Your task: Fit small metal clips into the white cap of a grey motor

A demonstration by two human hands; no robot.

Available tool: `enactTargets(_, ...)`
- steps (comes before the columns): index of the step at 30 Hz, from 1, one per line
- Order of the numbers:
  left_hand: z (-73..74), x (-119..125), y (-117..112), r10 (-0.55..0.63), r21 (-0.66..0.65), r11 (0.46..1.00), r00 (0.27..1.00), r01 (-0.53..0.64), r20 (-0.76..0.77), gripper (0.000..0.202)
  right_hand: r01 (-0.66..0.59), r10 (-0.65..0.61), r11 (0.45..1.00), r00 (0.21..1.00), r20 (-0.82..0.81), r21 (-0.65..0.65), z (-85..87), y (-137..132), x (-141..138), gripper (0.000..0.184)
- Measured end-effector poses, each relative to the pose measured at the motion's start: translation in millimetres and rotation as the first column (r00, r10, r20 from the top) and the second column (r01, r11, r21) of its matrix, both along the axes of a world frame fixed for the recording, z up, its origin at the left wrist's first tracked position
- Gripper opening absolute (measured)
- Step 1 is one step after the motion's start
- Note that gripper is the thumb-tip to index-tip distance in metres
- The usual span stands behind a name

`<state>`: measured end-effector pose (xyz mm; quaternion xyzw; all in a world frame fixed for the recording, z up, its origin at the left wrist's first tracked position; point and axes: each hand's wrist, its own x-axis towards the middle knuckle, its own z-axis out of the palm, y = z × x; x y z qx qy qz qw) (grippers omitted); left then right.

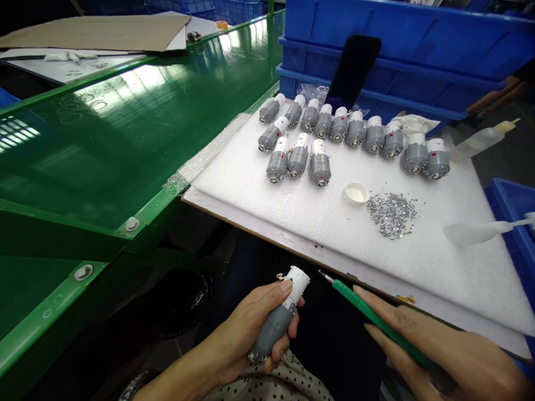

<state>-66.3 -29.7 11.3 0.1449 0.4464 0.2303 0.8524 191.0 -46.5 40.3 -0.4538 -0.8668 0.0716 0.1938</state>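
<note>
A big white foam sheet (418, 278) sits on a flat board (292, 239) at the end of a long green table (125, 133). Clear tape (209, 153) holds the foam to the table's edge. Gray motors (320, 170) with white ends lie on the foam, ten in a long row and four more in front. Near them sits a small white cap (356, 193). Just beside it is a heap of tiny silver bits (392, 215). A white plastic bottle (472, 233) lies near the right side. A white cloth (413, 123) lies at the back, behind the row of motors. A clear bag (313, 92) lies at the back too.
</note>
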Motion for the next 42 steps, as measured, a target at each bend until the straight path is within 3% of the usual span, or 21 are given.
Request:
enactTargets(4, -0.4, 2, -1, -0.027, 0.090, 0.995, 0.998, 0.032, -0.055, 0.040, -0.007, -0.025, 0.972, 0.991, -0.134, -0.237, -2.0, -7, -7, 0.050)
enactTargets(8, 0.4, 4, 0, -0.098, 0.148, 0.982, 0.988, 0.115, -0.117, 0.046, 0.000, -0.044, 0.953, 0.989, -0.139, -0.304, 0.3, -5, -10, 0.050)
enactTargets(19, -4.1, 5, -2, -0.126, 0.199, 0.966, 0.975, 0.163, -0.182, 0.046, 0.011, -0.055, 0.962, 0.987, -0.153, -0.274, -0.6, -3, -15, 0.049)
enactTargets(27, -7.1, 6, -3, -0.097, 0.212, 0.968, 0.978, 0.136, -0.184, 0.045, 0.004, -0.049, 0.959, 0.987, -0.156, -0.282, 0.8, 0, -18, 0.047)
enactTargets(34, -9.3, 6, -2, -0.130, 0.230, 0.954, 0.957, 0.193, -0.260, 0.044, -0.004, -0.025, 0.954, 0.996, -0.090, -0.300, 1.5, -1, -15, 0.052)
enactTargets(38, -13.9, 8, -9, -0.097, 0.332, 0.903, 0.881, 0.274, -0.464, 0.042, -0.069, 0.060, 0.962, 0.997, -0.043, -0.265, -1.3, -2, -14, 0.056)
enactTargets(42, -19.1, 10, -14, -0.075, 0.372, 0.843, 0.771, 0.388, -0.632, 0.043, -0.140, 0.141, 0.990, 0.982, 0.125, -0.018, -8.7, -2, -17, 0.057)
